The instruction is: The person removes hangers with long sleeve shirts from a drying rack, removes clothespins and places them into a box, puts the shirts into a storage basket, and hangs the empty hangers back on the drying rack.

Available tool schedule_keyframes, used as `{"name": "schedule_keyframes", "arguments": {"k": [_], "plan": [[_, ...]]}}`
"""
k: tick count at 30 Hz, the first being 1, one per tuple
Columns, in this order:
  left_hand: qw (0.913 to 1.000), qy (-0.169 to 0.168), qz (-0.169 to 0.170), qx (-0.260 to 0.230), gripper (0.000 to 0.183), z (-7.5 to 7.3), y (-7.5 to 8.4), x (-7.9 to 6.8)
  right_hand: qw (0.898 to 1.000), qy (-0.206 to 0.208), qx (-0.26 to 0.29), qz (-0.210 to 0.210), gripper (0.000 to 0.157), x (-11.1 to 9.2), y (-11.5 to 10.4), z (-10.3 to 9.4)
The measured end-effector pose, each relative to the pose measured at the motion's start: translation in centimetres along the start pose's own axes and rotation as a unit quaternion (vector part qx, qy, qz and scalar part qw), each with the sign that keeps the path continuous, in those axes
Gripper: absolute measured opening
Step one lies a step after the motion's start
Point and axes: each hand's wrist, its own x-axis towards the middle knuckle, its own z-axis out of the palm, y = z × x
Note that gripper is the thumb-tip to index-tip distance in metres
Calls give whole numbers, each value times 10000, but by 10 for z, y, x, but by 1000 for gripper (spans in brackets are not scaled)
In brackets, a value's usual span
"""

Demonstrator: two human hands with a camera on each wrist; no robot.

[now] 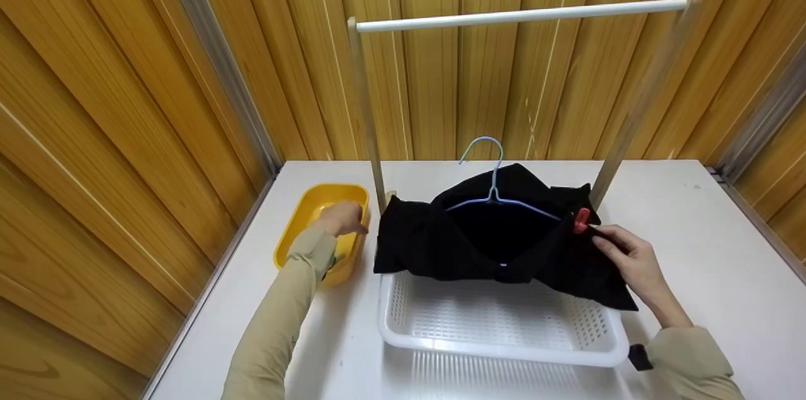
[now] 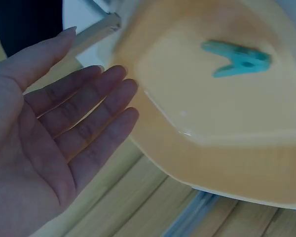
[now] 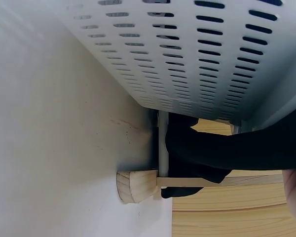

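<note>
Left of center, left hand: reaching into the yellow tray; wrist view shows fingers straight, slightly spread, thumb well apart, nothing held.
Teal clothespin: on the tray floor, upper right of the left wrist frame, apart from the fingertips.
Right hand: right of center in head view; thumb and fingers pinch the edge of the black shirt, just beside the red clothespin. Right wrist view catches only a sliver of hand at the right edge, so no finger detail there.
Black shirt: center to right of center in head view, spread sideways over the upper part of the white basket; lower right corner droops past the rim.
Blue hanger: inside the collar, hook standing up mid-frame, arms running into both sides of the neck.
Red clothespin: on the shirt, right of the collar.
Rack: white bar across upper right of center, a post down each side; wooden foot bottom middle of the right wrist frame.
Surroundings: white table below, wood-grain panels behind and at both sides.
</note>
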Motion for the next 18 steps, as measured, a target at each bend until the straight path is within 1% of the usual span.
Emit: {"name": "schedule_keyframes", "arguments": {"k": [4,6,12,15,18], "plan": [[9996,153,195,163,18,-6,18,1,10000,-5,26,-21,13,0,0,0],[9988,219,362,237,20,-8,26,1,10000,12,53,-26,13,0,0,0],[9956,433,813,161,19,-16,46,-1,10000,68,34,-31,13,0,1,1],[9926,553,1041,299,19,-21,56,-4,10000,49,-11,-3,13,0,0,1],[9877,700,1341,398,19,-26,65,-6,10000,56,-38,25,13,0,1,1]]}}
